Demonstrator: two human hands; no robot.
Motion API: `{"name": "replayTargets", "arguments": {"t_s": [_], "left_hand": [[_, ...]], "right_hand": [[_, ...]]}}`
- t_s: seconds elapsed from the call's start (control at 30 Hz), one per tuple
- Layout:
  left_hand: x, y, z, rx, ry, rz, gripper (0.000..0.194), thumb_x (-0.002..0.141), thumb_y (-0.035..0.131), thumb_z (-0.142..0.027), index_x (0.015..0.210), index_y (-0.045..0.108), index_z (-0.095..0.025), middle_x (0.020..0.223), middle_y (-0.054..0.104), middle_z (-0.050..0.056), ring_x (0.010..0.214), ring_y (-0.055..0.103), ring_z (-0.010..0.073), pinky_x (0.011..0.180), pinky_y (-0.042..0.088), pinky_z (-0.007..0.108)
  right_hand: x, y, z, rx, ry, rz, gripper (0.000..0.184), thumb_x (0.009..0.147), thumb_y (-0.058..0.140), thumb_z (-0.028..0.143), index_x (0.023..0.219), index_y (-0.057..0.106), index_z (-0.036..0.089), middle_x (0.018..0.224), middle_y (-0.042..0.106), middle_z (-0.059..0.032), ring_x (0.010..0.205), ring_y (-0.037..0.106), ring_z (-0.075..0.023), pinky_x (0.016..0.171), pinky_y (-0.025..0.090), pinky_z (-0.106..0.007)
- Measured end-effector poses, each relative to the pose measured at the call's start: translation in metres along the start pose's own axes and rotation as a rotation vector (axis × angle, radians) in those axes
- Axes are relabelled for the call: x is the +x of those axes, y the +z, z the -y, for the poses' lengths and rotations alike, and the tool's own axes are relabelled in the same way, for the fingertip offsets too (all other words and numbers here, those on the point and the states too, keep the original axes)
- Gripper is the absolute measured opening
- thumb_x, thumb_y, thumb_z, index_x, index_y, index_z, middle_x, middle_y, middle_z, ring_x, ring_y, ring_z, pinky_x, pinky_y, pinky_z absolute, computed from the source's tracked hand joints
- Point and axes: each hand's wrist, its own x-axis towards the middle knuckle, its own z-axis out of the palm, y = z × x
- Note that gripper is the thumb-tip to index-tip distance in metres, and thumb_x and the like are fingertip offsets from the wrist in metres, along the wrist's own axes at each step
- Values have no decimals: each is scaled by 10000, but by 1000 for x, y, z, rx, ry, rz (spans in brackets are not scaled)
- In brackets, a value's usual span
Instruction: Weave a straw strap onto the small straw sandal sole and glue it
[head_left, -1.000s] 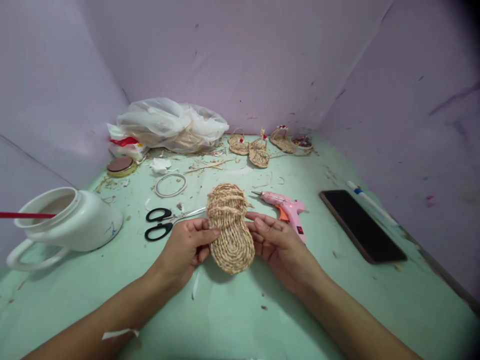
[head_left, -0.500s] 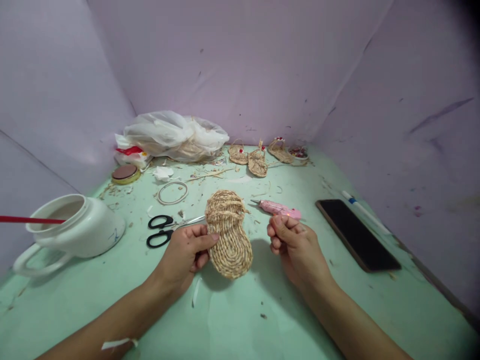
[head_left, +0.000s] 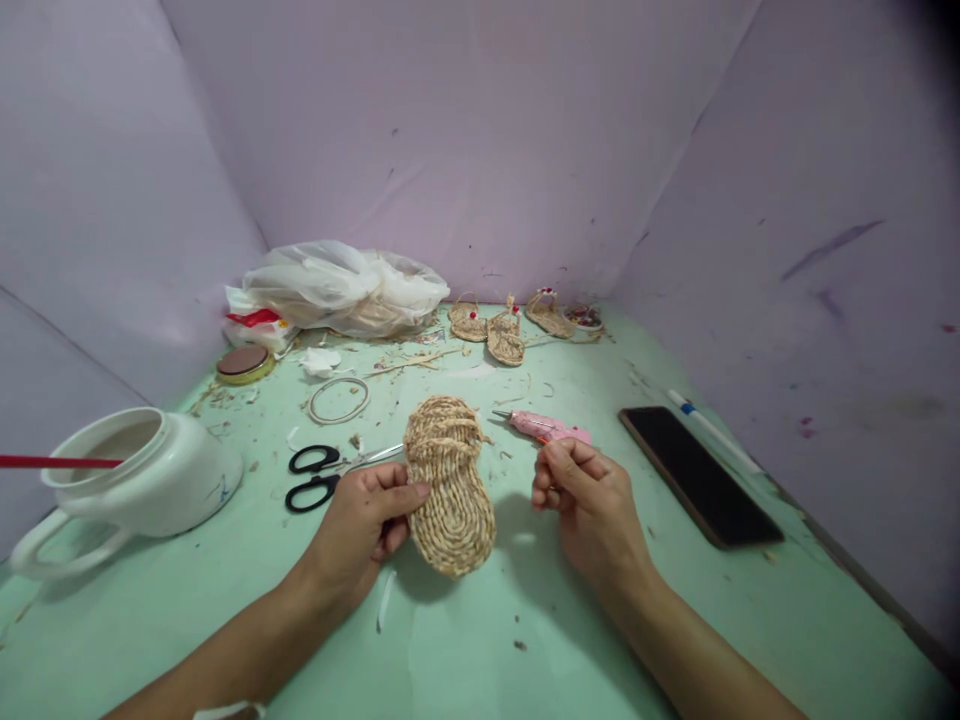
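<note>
A small woven straw slipper (head_left: 452,500) with braided straps across its far end is pinched at its left edge by my left hand (head_left: 379,510). It is held above the table, sole inside facing me. My right hand (head_left: 589,495) is apart from it on the right, thumb and fingertips pressed together. Whatever those fingers hold, if anything, is too small to make out. Just beyond the right hand lies a pink glue gun (head_left: 541,426), its nozzle pointing left. Scissors (head_left: 319,478) with black handles lie beyond my left hand, their blades partly hidden behind the slipper.
On the left stands a white pot (head_left: 191,470) with a red stick. A phone (head_left: 697,475) and a white pen (head_left: 716,432) lie right. Farther back are a wire ring (head_left: 339,400), a round tin (head_left: 245,364), a plastic bag (head_left: 352,290), little straw slippers (head_left: 505,340) and a bead dish (head_left: 583,318).
The whole view has shifted slightly, so things appear a little lower and further left. My left hand keeps its hold on the slipper; the right hand stays closed beside it.
</note>
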Motion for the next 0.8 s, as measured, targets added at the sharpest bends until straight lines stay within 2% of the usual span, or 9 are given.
{"name": "replayTargets", "arguments": {"t_s": [0.17, 0.27, 0.4, 0.43, 0.5, 0.57, 0.63, 0.7, 0.8], "left_hand": [[0, 1, -1, 10, 5, -4, 249, 583, 679, -260, 541, 470, -131, 422, 395, -72, 306, 270, -8, 320, 102, 136], [1, 1, -2, -12, -2, -8, 258, 579, 678, -255, 532, 454, -137, 413, 386, -75, 299, 267, -7, 318, 99, 137], [1, 0, -1, -56, -28, 3, 257, 567, 680, -229, 529, 442, -138, 417, 377, -78, 300, 269, -7, 317, 95, 140], [1, 0, 0, -67, -32, 2, 254, 562, 679, -221, 528, 442, -137, 425, 380, -78, 302, 269, -8, 317, 95, 141], [2, 0, 1, -81, -38, -3, 245, 554, 677, -209, 528, 445, -136, 439, 385, -75, 306, 272, -8, 316, 95, 141], [3, 0, 2, -83, -51, -1, 234, 556, 674, -210, 533, 453, -135, 442, 384, -75, 307, 271, -7, 315, 92, 142], [3, 1, 3, -76, -65, 17, 227, 561, 674, -218, 540, 464, -134, 443, 387, -74, 306, 264, -8, 315, 98, 142], [3, 2, 3, -61, -80, 34, 222, 555, 675, -227, 542, 475, -132, 437, 394, -72, 301, 251, -9, 312, 105, 142], [2, 3, 4, -36, -86, 33, 193, 538, 674, -219, 552, 507, -124, 423, 410, -66, 298, 244, -7, 307, 108, 138]], "right_hand": [[-2, -4, -2, -70, -106, 27, 393, 701, 649, 428, 503, 428, 171, 459, 274, 85, 406, 262, -45, 377, 277, -175], [-3, -4, -5, -106, -103, 8, 439, 728, 608, 466, 484, 376, 182, 458, 245, 83, 409, 234, -54, 373, 241, -192], [-1, -3, -6, -148, -99, -68, 525, 765, 545, 506, 420, 296, 199, 420, 221, 78, 395, 239, -66, 382, 277, -219], [0, -3, -6, -166, -116, -85, 515, 756, 568, 488, 418, 312, 195, 419, 239, 76, 399, 265, -68, 399, 306, -220], [1, -2, -4, -155, -148, -73, 378, 698, 668, 400, 489, 441, 180, 500, 403, 51, 478, 402, -79, 486, 399, -222], [2, 0, -3, -56, -88, 47, 206, 632, 735, 300, 708, 577, 192, 787, 575, 1, 698, 545, -122, 630, 478, -260], [1, 3, -2, 81, 54, 219, 335, 611, 739, 247, 911, 593, 214, 1043, 572, -43, 893, 575, -183, 715, 505, -319], [0, 6, -3, 168, 180, 330, 393, 608, 727, 221, 972, 580, 207, 1048, 584, -65, 890, 598, -200, 683, 522, -326], [-2, 10, -6, 190, 224, 361, 401, 577, 736, 191, 938, 562, 198, 873, 624, -35, 746, 615, -158, 594, 524, -279]]}}
